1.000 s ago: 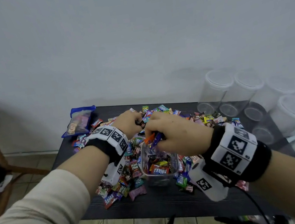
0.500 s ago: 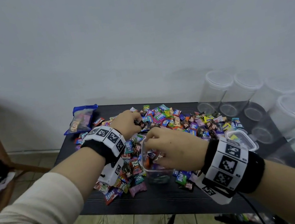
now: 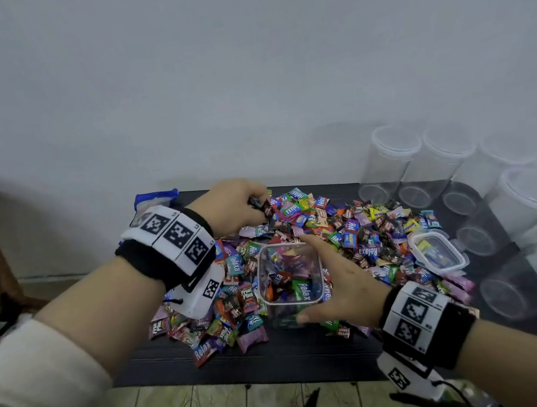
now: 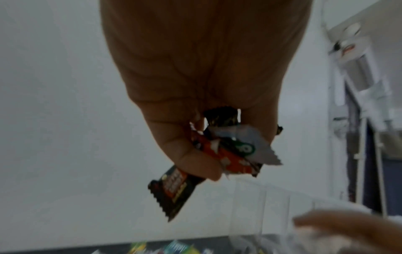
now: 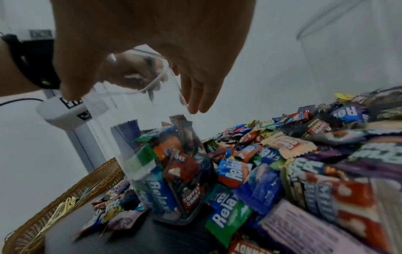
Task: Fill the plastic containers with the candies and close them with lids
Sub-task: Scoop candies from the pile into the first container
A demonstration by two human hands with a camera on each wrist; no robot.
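Beside the right fingers (image 3: 314, 245), the container (image 3: 289, 276) is clear, smooth plastic; candies (image 3: 360, 225) beyond wear glossy, crinkled wrappers, probably foil. The counter (image 3: 281, 356) beneath looks matt, finely ribbed black.

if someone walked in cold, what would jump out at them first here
The bright heap of wrapped candies spread across the black table. In the middle of it stands a clear square container, partly filled, with the right hand spread against its side. Behind it the left hand holds a few candies, and empty round jars line the right edge.
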